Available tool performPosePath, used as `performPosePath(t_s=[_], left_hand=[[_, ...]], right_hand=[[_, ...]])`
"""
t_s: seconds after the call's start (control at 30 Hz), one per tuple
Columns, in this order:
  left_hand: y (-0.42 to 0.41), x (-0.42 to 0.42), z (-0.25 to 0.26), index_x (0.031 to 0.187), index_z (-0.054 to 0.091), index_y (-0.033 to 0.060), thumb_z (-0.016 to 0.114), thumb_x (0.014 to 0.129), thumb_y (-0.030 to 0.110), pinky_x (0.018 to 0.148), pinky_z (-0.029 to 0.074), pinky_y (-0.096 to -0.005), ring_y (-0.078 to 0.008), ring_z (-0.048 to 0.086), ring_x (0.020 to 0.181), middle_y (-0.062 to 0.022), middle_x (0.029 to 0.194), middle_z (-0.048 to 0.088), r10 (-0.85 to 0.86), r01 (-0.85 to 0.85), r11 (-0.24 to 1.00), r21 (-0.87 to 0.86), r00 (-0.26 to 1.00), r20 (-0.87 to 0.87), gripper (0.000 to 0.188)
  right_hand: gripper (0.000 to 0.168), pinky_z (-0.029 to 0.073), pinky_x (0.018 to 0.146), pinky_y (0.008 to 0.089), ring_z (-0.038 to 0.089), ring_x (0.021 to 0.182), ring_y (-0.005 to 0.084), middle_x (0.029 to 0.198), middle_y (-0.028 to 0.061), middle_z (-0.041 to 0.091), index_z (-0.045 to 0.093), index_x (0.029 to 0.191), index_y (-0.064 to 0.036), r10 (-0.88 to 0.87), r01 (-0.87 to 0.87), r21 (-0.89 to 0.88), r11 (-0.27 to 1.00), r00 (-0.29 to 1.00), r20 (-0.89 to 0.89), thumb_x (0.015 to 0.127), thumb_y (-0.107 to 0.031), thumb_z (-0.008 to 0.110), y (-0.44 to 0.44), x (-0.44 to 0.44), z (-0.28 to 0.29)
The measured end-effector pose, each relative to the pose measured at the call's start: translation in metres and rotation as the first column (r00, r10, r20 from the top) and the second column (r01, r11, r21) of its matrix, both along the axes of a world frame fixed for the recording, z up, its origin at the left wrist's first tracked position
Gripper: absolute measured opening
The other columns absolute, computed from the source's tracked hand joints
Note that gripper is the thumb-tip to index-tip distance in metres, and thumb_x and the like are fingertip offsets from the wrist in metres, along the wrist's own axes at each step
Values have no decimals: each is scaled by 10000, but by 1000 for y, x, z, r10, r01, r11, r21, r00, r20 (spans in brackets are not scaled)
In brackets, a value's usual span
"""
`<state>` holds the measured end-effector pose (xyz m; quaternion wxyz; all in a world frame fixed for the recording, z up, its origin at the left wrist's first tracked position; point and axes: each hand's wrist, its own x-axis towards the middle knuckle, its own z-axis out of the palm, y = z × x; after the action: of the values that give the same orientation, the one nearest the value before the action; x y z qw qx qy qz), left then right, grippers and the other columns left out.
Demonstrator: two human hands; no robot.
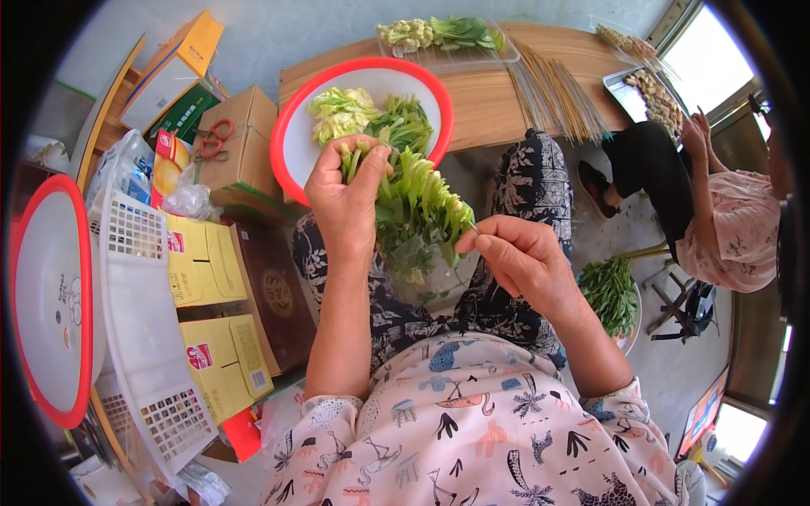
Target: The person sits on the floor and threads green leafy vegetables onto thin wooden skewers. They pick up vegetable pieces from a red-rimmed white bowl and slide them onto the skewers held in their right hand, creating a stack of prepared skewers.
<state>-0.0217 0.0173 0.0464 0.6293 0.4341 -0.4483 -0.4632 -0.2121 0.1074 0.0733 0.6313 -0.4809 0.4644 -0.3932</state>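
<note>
My left hand (354,196) holds the stems of some green leafy vegetable (352,161) between thumb and fingers, over the near rim of a white basin with a red rim (288,158). My right hand (525,256) pinches the end of a thin metal skewer (474,227). Leafy greens (424,196) are threaded densely along that skewer, which slants between my two hands above my lap. Inside the basin lie pale yellow-green leaves (342,114) and darker green leaves (405,123).
A wooden table (478,111) bears the basin, a clear tray (443,60) with cauliflower and greens, many skewers (557,95) and a metal tray (623,95). Another person (728,221) sits at right near a bowl of greens (610,297). Cardboard boxes (247,142), red scissors (217,139) and a white plastic basket (139,316) stand left.
</note>
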Motion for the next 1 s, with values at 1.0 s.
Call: performPosePath(t_s=[1.0], left_hand=[[13,-6,-2,920,577,7,731,786,21,576,418,-185,-43,500,661,19,771,570,-215,213,977,27,967,138,205]], right_hand=[[182,292,459,173,399,546,-4,668,-58,564,643,932,-2,-223,219,-181,959,975,-2,864,-169,664,-51,14,-11]])
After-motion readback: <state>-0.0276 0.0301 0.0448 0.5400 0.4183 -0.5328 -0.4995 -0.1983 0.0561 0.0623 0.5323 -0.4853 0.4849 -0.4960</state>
